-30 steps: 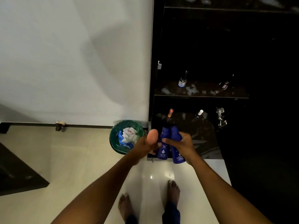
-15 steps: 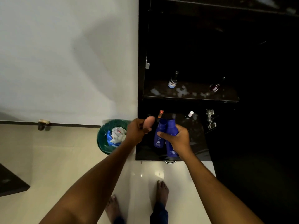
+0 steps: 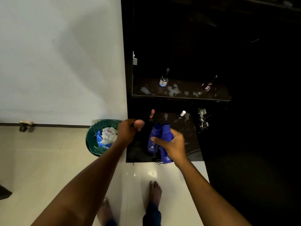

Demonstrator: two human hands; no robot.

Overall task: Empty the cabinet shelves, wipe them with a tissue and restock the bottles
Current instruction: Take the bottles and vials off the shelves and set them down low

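Observation:
My right hand (image 3: 172,145) grips two blue bottles (image 3: 158,141) side by side, caps pointing toward the dark cabinet, just in front of the lower shelf (image 3: 189,137). My left hand (image 3: 127,132) is curled round a small dark thing with a rounded pink end (image 3: 139,124), a short gap left of the bottles. On the lower shelf stand an orange-capped bottle (image 3: 152,113) and a white-capped bottle (image 3: 182,114). The upper shelf (image 3: 179,95), blotched with pale smears, carries a black-capped labelled bottle (image 3: 163,79) and a dark red bottle (image 3: 207,85).
A green bin (image 3: 92,141) holding crumpled white and blue tissues stands on the pale floor left of the cabinet, under my left wrist. A metal hinge (image 3: 202,119) sits at the cabinet's right side. My bare feet (image 3: 155,192) stand in front of the white wall.
My hands have drawn slightly apart; the left no longer touches the blue bottles. Both hands sit a little closer to the lower shelf, and my view has shifted right.

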